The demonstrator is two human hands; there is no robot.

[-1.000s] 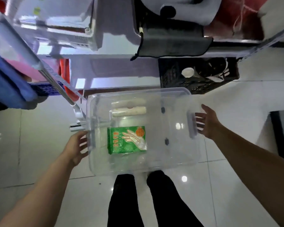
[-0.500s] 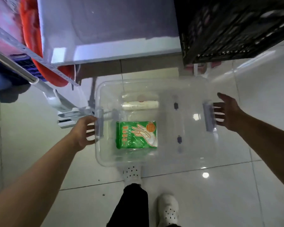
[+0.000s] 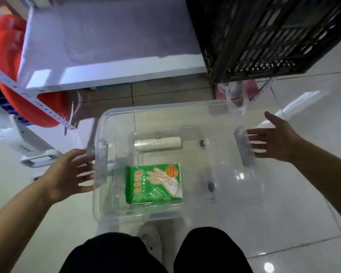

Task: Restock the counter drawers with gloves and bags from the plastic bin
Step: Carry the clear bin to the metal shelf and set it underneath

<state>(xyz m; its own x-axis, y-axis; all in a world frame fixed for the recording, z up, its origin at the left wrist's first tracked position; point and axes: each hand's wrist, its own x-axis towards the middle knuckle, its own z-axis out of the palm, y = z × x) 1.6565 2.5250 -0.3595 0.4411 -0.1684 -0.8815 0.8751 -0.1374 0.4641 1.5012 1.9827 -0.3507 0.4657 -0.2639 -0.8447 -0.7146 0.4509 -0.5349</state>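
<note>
Clear plastic bin [image 3: 114,123] holds one glove pack [image 3: 155,185], one bag roll [image 3: 158,143].

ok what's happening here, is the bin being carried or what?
A person stands over a clear plastic bin on the tiled floor, an open hand at each end. The left hand is beside the left handle, and the right hand beside the right handle; neither grips. Inside lie a green pack of gloves and a white roll. Nothing has been taken out of the bin by either hand.
</note>
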